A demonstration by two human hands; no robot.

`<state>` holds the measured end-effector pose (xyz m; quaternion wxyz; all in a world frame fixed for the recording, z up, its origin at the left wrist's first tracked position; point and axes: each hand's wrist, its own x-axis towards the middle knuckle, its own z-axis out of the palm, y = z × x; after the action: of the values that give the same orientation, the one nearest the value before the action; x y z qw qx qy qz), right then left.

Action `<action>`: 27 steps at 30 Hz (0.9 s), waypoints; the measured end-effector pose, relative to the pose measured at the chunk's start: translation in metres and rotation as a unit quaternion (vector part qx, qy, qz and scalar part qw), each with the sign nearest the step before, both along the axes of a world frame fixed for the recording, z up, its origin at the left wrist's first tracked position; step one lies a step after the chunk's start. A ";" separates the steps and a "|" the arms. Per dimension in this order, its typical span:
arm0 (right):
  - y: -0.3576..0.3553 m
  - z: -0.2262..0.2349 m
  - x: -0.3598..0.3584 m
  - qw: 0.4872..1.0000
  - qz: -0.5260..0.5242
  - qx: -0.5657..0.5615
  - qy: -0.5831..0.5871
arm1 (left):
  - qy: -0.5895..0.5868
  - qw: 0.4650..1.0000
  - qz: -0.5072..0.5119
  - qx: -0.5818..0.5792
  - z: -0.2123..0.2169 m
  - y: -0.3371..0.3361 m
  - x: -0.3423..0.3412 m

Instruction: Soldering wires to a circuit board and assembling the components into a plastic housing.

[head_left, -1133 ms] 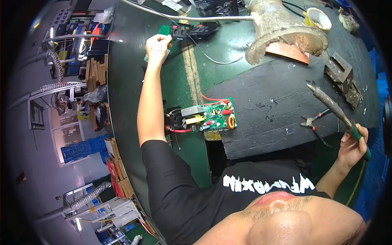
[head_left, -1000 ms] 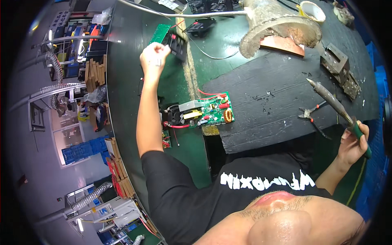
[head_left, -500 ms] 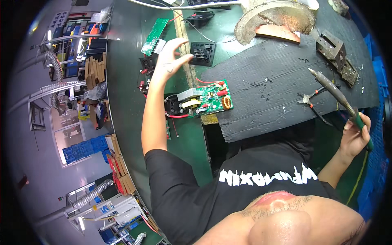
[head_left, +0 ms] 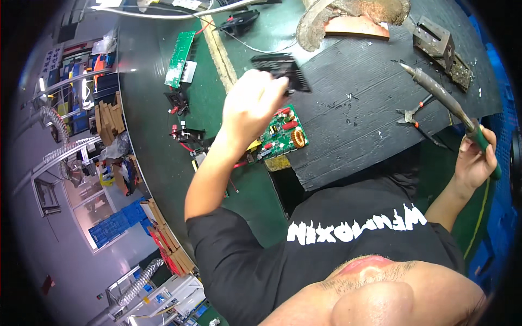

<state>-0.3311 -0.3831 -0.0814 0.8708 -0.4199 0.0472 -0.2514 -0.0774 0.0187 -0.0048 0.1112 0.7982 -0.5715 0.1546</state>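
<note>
My left hand [head_left: 251, 106] is raised above the bench and grips a black finned part [head_left: 283, 68] by its lower edge. Just below that hand a green circuit board [head_left: 284, 136] with red parts and a copper coil lies at the left edge of the black mat [head_left: 359, 103]. My right hand [head_left: 476, 157] holds a soldering iron [head_left: 440, 92] by its green handle, the tip pointing up and left over the mat. Red-handled pliers [head_left: 413, 117] lie on the mat under the iron.
A long green board [head_left: 180, 57] lies at the far left of the green bench [head_left: 244, 190], with small black and red-wired parts [head_left: 185, 133] near it. A crusted solder stand [head_left: 348, 16] and a metal block [head_left: 437, 46] sit at the back. A factory floor with shelves lies to the left.
My left hand pulled back from the far side of the bench toward me, bringing the black finned part over the green circuit board. My right hand kept the soldering iron nearly still.
</note>
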 end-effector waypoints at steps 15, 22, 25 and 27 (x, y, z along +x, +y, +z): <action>0.034 0.011 0.014 0.999 0.038 -0.020 0.010 | -0.003 0.997 -0.067 -0.042 -0.031 -0.016 0.018; 0.043 0.005 0.017 0.994 -0.014 -0.104 0.017 | 0.172 0.978 0.101 -0.062 -0.042 0.008 0.105; 0.053 0.004 0.020 0.990 -0.037 -0.134 0.021 | 0.306 0.944 0.058 -0.111 -0.069 -0.003 0.123; 0.057 0.005 0.022 0.985 -0.079 -0.145 0.042 | 0.300 0.952 0.060 0.000 -0.077 -0.014 0.129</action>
<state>-0.3091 -0.3258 -0.0769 0.7750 -0.5471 0.0797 -0.3060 0.0519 0.0047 -0.0822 0.2681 0.8404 -0.4632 -0.0856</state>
